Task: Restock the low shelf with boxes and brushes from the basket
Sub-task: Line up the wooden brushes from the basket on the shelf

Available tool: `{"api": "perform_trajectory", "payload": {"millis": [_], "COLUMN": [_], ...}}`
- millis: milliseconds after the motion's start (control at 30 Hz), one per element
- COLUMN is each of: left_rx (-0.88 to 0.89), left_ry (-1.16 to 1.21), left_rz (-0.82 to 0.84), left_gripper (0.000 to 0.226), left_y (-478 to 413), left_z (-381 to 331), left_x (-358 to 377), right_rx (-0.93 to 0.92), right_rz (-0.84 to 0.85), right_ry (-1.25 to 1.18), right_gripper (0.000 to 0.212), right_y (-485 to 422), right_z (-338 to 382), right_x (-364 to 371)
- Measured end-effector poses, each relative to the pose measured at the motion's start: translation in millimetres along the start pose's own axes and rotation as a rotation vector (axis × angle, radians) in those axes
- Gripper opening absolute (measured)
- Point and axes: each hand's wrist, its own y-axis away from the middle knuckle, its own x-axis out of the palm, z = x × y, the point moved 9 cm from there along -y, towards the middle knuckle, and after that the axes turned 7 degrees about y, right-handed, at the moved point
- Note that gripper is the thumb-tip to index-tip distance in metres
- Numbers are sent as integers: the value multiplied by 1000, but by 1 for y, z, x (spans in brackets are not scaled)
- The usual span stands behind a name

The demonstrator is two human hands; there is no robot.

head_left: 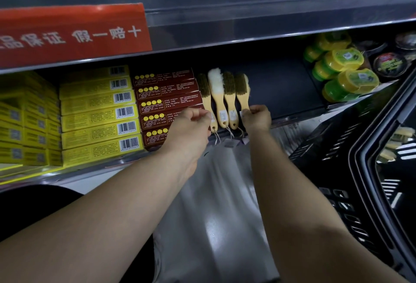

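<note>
Low shelf point(292, 93): I see a dark bare stretch at 3 o'clock of the brush row, running to the green-and-yellow tubs point(347, 73). Overhead shelf edge with red sign point(72, 33) hangs close above; vertical room is tight. Front lip of the shelf sits just under both hands.

Four brushes lie side by side, bristles toward the back, pale wooden handles toward me, cord loops hanging over the lip. Order from 9 to 3 o'clock: dark-bristle brush point(206, 93), white fleece brush point(216, 93), brown-bristle brush point(230, 96), tan brush point(242, 93). Dark red boxes point(166, 100) are stacked at 9 o'clock, touching the first brush; yellow boxes point(96, 114) further at 9 o'clock.

Left hand point(191, 123): fingers curled at the dark-bristle brush's handle; I cannot tell whether they grip it. Right hand point(258, 117): fingers pinched on the tan brush's handle end.

Black basket point(337, 147) at 4 o'clock, more brushes inside.
</note>
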Motion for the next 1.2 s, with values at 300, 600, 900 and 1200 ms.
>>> {"api": "perform_trajectory", "payload": {"millis": [300,600,900,1200], "left_rx": [-2,151,536,964], "left_ry": [1,-160,-438,-965], "left_rz": [41,154,482,762], "left_gripper": [7,12,12,20], "left_y": [5,34,109,166], "left_z": [-1,-13,-27,-27], "left_x": [7,38,134,222], "right_rx": [-44,-266,-576,-176], "right_rz": [33,60,25,110], "right_ry": [101,217,225,9], "right_gripper": [23,20,19,16], "right_y": [1,31,104,70], "right_z": [3,107,102,-41], "right_x": [3,-59,-215,-283]}}
